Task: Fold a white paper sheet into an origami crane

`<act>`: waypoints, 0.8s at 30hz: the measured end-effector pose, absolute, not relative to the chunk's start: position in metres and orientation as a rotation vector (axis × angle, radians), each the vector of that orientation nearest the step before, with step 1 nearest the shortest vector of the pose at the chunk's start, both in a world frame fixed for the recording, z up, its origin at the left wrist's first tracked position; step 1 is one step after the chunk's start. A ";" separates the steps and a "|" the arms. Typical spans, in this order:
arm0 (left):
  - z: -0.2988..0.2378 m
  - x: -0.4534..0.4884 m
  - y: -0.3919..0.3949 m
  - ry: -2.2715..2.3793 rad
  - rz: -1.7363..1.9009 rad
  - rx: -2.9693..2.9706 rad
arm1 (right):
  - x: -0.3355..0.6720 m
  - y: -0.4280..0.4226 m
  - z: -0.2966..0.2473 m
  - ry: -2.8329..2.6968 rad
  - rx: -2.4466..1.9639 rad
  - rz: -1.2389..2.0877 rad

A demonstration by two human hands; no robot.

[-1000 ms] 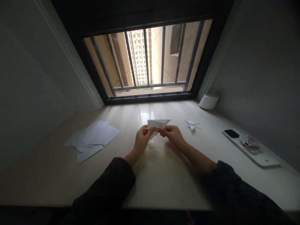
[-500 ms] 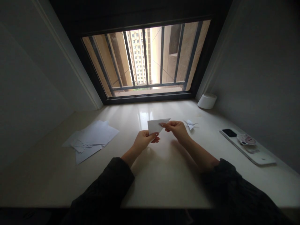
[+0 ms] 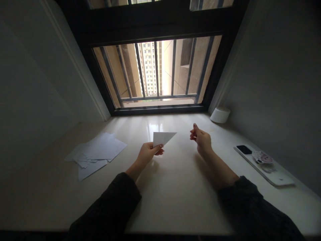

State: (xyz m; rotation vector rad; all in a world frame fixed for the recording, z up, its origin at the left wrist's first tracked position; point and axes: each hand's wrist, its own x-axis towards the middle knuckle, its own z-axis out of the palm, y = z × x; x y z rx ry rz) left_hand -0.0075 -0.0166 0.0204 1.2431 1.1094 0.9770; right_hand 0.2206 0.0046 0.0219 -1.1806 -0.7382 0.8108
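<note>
A piece of white paper (image 3: 162,138), folded into a triangle with a straight upper edge and a point to the right, stands above the counter. My left hand (image 3: 147,154) pinches its lower left part, thumb in front and fingers behind. Off to the right of the paper, apart from it, my right hand (image 3: 202,139) is raised with its fingers curled in and the thumb side up. Nothing shows between those fingers. The small folded paper crane is not visible now; my right hand covers the spot where it lay.
Loose white paper sheets (image 3: 100,147) and smaller pieces lie at the left. A white phone (image 3: 269,170) with a cartoon grip rests at the right. Near the barred window (image 3: 157,73) stands a white round object (image 3: 220,115). The pale counter (image 3: 173,201) ends at a front edge.
My right hand has let go of the folded paper and moved to the right. My left hand still holds the paper, slightly farther left. The view has tilted up a little.
</note>
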 end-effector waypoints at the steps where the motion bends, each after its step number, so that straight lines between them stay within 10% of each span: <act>1: 0.020 -0.008 -0.016 1.107 0.976 1.264 | 0.219 0.004 0.022 -0.773 -1.178 0.817; 10: 0.027 -0.016 -0.019 1.273 0.901 1.837 | 0.194 -0.011 0.020 -1.668 -1.227 0.893; 24: 0.029 0.005 -0.024 1.094 1.175 1.061 | 0.161 -0.029 0.019 -1.159 -1.094 1.170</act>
